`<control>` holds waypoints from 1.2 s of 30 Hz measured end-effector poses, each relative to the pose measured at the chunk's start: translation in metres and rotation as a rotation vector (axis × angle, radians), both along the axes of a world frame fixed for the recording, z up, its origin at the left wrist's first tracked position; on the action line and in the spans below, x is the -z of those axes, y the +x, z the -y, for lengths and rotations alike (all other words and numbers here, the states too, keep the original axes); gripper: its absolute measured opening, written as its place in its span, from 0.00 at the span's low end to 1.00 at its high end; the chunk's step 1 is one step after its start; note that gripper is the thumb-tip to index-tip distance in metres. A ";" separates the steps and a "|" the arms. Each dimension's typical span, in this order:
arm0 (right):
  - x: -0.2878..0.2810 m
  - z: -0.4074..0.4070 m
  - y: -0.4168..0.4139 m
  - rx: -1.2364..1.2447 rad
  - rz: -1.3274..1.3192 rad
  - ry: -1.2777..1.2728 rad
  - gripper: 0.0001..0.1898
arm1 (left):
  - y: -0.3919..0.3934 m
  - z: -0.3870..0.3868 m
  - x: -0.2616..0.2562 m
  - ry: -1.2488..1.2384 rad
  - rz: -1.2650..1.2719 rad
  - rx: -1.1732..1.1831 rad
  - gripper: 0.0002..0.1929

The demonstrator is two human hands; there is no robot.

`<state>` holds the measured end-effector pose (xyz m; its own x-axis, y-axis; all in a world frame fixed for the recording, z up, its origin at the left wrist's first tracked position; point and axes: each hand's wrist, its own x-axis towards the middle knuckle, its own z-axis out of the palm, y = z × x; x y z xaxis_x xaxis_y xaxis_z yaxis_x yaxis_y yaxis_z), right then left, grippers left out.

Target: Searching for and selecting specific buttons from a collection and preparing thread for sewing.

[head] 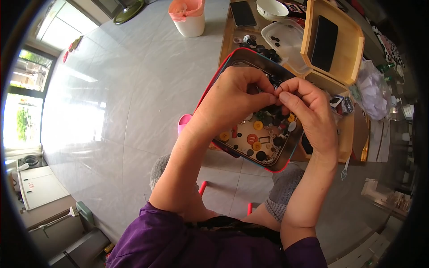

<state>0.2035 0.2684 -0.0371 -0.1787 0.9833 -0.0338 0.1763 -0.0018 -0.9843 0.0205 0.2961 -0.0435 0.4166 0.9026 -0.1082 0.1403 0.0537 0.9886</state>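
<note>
My left hand point(231, 100) and my right hand point(311, 115) meet over a rectangular tin point(291, 157) with a red rim. Thumb and forefinger of each hand pinch together at a small item, mostly hidden by the fingertips; its kind cannot be told. Loose buttons and small parts lie in the tin. Among them are a yellow button point(258, 125), an orange-red button point(252, 139), a black button point(261, 155) and a rectangular buckle point(264, 139). My hands cover part of the tin's contents.
Beyond the tin, a wooden table point(228, 43) carries a pile of black buttons point(268, 53), a clear plastic lid point(288, 42), a dark phone point(243, 14) and a white bowl point(272, 10). An open wooden box point(352, 57) stands right. A lined waste bin point(192, 26) is on the floor.
</note>
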 end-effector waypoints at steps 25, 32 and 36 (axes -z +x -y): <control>0.005 -0.002 0.001 0.074 -0.146 -0.145 0.06 | 0.001 -0.002 0.012 -0.046 0.141 0.094 0.07; 0.004 -0.003 -0.001 0.074 -0.108 -0.088 0.05 | -0.001 -0.001 0.004 -0.152 0.191 0.098 0.11; 0.005 -0.004 -0.003 0.106 -0.043 0.015 0.04 | -0.003 -0.003 0.007 -0.222 0.304 0.089 0.11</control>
<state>0.2009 0.2721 -0.0420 -0.0745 0.9971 -0.0138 0.1334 -0.0037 -0.9911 0.0173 0.2987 -0.0501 0.5353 0.8301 -0.1564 -0.1437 0.2719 0.9515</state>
